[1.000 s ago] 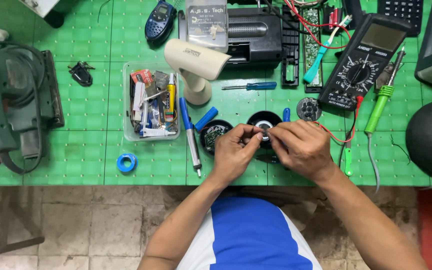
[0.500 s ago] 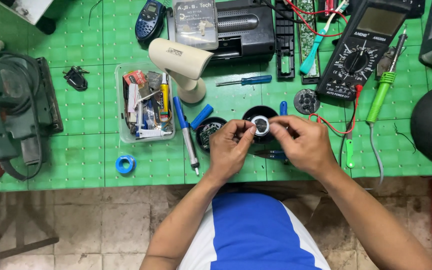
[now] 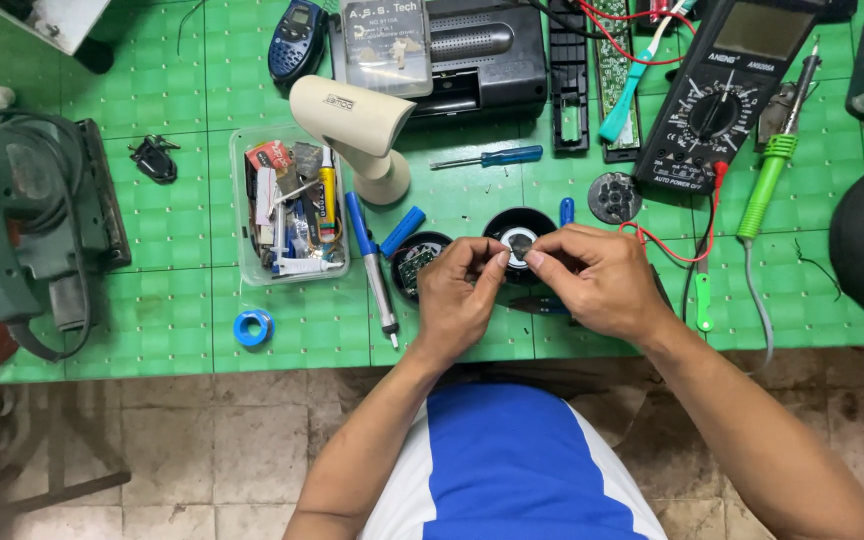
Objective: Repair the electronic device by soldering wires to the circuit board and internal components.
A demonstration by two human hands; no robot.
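A: Light is bright, even and diffuse from overhead; the green mat (image 3: 152,320) reads evenly lit across the frame.

B: Shadows?

A: Short and soft, tucked under the hands and around the white lamp (image 3: 352,120). Mild glare on the clear lid (image 3: 384,45) and the meter (image 3: 722,95) screen.

B: Sharpness?

A: Sharp at centre; slight softness and wide-angle bending at the edges.
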